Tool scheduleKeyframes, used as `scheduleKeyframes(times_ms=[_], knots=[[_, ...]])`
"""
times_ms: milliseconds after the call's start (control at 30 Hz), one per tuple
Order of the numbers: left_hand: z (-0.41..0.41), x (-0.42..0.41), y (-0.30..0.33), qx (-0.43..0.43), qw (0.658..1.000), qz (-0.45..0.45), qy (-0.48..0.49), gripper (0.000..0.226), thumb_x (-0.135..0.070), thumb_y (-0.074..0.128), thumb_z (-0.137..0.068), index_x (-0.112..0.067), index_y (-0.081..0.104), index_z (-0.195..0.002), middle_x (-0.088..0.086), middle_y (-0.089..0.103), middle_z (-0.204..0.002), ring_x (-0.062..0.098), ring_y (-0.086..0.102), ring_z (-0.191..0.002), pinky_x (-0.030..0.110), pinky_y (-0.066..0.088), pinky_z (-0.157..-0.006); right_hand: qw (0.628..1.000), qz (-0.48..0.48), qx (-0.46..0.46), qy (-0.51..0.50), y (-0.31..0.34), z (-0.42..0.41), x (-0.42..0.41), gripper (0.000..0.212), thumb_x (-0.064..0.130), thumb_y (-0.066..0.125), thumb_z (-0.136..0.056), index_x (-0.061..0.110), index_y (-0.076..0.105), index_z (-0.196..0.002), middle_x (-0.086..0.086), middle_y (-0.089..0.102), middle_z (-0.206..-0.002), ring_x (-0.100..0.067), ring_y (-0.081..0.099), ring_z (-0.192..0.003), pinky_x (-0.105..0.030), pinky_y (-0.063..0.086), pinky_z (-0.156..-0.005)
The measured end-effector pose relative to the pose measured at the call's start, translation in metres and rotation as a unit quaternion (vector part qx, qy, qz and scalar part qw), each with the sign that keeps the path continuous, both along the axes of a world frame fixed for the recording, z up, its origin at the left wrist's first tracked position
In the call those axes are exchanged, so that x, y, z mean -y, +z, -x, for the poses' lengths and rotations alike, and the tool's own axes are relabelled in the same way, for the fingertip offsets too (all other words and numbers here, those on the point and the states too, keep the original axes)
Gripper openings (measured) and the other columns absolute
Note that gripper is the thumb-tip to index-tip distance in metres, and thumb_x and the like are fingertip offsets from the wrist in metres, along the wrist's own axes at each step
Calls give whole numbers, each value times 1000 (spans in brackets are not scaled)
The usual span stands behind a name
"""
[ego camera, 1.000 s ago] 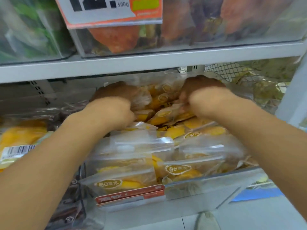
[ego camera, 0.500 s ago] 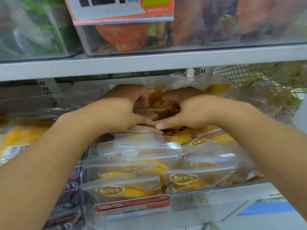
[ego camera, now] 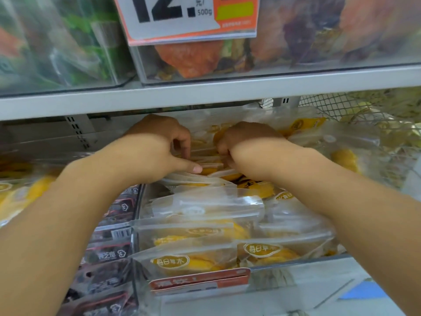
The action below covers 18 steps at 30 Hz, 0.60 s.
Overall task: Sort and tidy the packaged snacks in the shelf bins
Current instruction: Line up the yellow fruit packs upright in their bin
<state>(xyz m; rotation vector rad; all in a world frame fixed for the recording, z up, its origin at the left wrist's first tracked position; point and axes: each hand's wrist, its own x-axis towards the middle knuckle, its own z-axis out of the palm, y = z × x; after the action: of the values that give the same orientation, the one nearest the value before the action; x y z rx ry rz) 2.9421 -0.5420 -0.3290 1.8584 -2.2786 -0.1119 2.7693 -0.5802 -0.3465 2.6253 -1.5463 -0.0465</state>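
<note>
Two bare hands reach deep into a clear shelf bin (ego camera: 296, 262) of yellow snack packs at the centre of the frame, under a grey shelf (ego camera: 205, 92) that runs across the upper half. At far left, a neighbouring stack of yellow packets (ego camera: 20, 197) sits blurred at the frame edge, and just right of it dark red-trimmed packets (ego camera: 109, 254) fill the lower left, pressed against the clear bin's left wall. The left hand (ego camera: 157, 147) lies left of centre, its grip curled: thumb stretched flat along the sealed top edge of a snack pack (ego camera: 193, 179), fingers hooked down behind the packs further back, pinching them. Below the hands, upright rows of transparent snack packs (ego camera: 189, 263) with yellow contents and oval gold labels stand in the front of the bin, above an orange price strip (ego camera: 198, 281) on its front lip. The right hand (ego camera: 246, 142) sits just right of the left one, nearly touching it, its grip bunched into a fist with fingers tucked down among the packs; exactly which pack it holds cannot be told. In the upper centre a large orange-and-white price card (ego camera: 189, 17) hangs on an upper bin of orange and dark packets (ego camera: 296, 35). At upper right, a wire mesh basket (ego camera: 341, 106) holds pale yellow-green packets.
</note>
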Motion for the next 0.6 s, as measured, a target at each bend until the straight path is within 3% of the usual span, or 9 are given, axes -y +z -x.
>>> scheduleKeyframes(times_ms=[67, 133, 200, 267, 367, 433, 533, 600], knots=[[-4, 0, -2, -28, 1000, 7, 6, 34, -62, 78, -66, -32, 64, -76, -13, 59, -81, 6, 55, -76, 26, 40, -62, 1000, -19, -10, 6, -2, 5, 0, 16, 13, 53, -95, 27, 59, -92, 4, 45, -78, -18, 46, -66, -23, 29, -51], [-7, 1, -3, -23, 1000, 2, 0, 30, -61, 75, -69, -36, 65, -80, -15, 61, -90, 10, 57, -86, 26, 40, -70, 1000, -24, 5, 10, -1, 6, -2, 22, 4, 50, -89, 24, 53, -79, 4, 39, -76, -16, 39, -62, -23, 26, -51], [-9, 1, -4, -3, 1000, -2, -6, 28, -59, 75, -71, -40, 64, -89, -15, 61, -103, 12, 54, -93, 24, 38, -77, 998, -28, 58, 14, 3, 4, -2, 31, 1, 50, -85, 23, 42, -66, 5, 34, -74, -19, 36, -62, -22, 23, -51], [-10, -1, -5, -7, 1000, 2, -10, 29, -55, 75, -75, -42, 64, -98, -15, 61, -108, 11, 55, -91, 25, 41, -79, 988, -45, 143, 38, 6, 3, 1, 29, 3, 53, -91, 19, 50, -67, 4, 39, -70, -23, 43, -68, -22, 33, -55], [-12, 0, -7, -13, 999, 28, -13, 10, -44, 71, -86, -34, 72, -89, -9, 69, -95, 16, 61, -82, 34, 52, -81, 957, -81, 259, 99, 2, 2, 5, 17, 11, 55, -98, 5, 68, -90, -11, 56, -74, -27, 50, -69, -30, 45, -65], [-15, 6, -6, 21, 1000, 20, 9, 16, -41, 69, -89, -29, 74, -81, -4, 70, -86, 21, 63, -80, 39, 54, -79, 948, -123, 273, 104, -2, 2, 6, 22, 18, 53, -102, 6, 70, -108, -16, 68, -97, -30, 61, -89, -33, 51, -82], [-13, 16, -5, 54, 995, -31, 76, 18, -43, 74, -85, -33, 70, -71, -6, 69, -88, 21, 63, -84, 35, 54, -82, 955, -191, 200, 110, -10, 1, 8, 33, 27, 45, -105, 25, 60, -135, 1, 62, -134, -19, 57, -120, -36, 44, -106], [-9, 24, -10, 53, 990, -38, 124, 11, -43, 79, -81, -32, 74, -81, -4, 68, -90, 23, 64, -85, 37, 55, -85, 945, -240, 201, 94, -12, 4, 4, 39, 37, 45, -104, 35, 49, -143, 11, 50, -146, -12, 47, -130, -32, 36, -113]])
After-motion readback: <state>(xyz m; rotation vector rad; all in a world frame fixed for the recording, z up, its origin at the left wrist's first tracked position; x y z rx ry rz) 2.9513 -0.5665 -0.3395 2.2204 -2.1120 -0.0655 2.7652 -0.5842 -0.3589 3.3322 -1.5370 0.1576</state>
